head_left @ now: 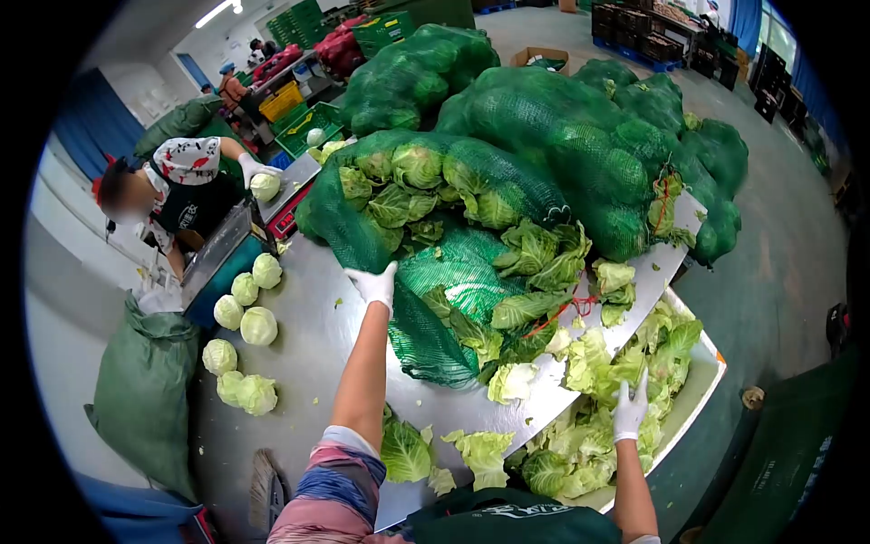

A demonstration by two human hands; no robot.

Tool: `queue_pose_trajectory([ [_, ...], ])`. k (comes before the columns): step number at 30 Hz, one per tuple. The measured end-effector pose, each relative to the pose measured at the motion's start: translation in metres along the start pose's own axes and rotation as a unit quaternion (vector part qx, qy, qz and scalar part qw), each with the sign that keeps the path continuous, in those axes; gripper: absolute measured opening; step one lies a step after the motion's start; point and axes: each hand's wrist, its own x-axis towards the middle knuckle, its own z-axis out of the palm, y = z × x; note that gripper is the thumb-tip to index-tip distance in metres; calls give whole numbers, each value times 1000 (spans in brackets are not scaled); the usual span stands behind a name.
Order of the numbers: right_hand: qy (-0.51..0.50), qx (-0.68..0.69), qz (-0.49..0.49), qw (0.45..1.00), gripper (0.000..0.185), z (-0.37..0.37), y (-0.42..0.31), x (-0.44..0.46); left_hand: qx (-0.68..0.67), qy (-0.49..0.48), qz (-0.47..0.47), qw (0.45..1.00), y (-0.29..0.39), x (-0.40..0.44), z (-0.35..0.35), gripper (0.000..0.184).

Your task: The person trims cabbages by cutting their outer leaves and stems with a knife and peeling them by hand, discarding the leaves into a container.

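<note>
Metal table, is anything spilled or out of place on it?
Yes: loose cabbage leaves lie scattered by the near edge of the metal table, outside the white bin where similar leaves are piled.

This looks like a produce packing workshop: bulging green mesh sacks crowd a metal desk towards one o'clock, bare cabbages sit near nine, and a box of loose leaves stands at four. A gloved, aproned person works at ten; dark crates are stacked at one.
</note>
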Motion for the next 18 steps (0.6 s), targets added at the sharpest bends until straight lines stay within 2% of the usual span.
queue_pose_trajectory([
  [1, -14, 5, -23, 1000, 66, 3, -22, 8, -67, -94, -46, 992, -15, 5, -5, 86],
  [2, -27, 10, -47, 998, 66, 9, -46, 18, -80, -127, -26, 988, -58, 21, 11, 63],
  [3, -39, 7, -67, 997, 68, 18, -74, 27, -133, -117, -110, 978, -31, -14, -5, 41],
  [4, -54, 17, -154, 986, 68, 36, -82, 48, -146, -122, -75, 979, -23, -30, -16, 35],
  [5, -21, -94, -274, 957, 72, 52, -96, 66, -132, -81, -7, 988, -38, -31, -12, 34],
  [7, -33, -136, -380, 914, 78, 84, -138, 97, -179, -79, 5, 981, -46, -40, -26, 35],
  [9, -50, -158, -384, 908, 90, 116, -181, 121, -158, -103, 22, 982, -20, -57, -74, 35],
  [10, -49, -200, -381, 901, 94, 131, -199, 134, -192, -104, 11, 976, -26, -58, -89, 36],
  [11, -46, -225, -379, 896, 96, 144, -212, 148, -171, -79, 69, 980, -74, -37, -88, 35],
  [12, -45, -246, -375, 893, 98, 161, -222, 157, -240, -121, 17, 963, -55, -45, -111, 33],
  [14, -25, -233, -375, 897, 92, 192, -211, 193, -264, -140, -6, 954, -50, -54, -131, 32],
  [15, -166, -135, -179, 960, 76, 192, -233, 185, -277, -153, -7, 949, -40, -59, -141, 32],
  [16, -138, -96, -166, 972, 43, 198, -229, 189, -277, -149, -10, 949, -35, -65, -142, 32],
  [18, -62, -104, -314, 942, 20, 202, -212, 200, -319, -136, -42, 937, -32, -78, -147, 31],
])
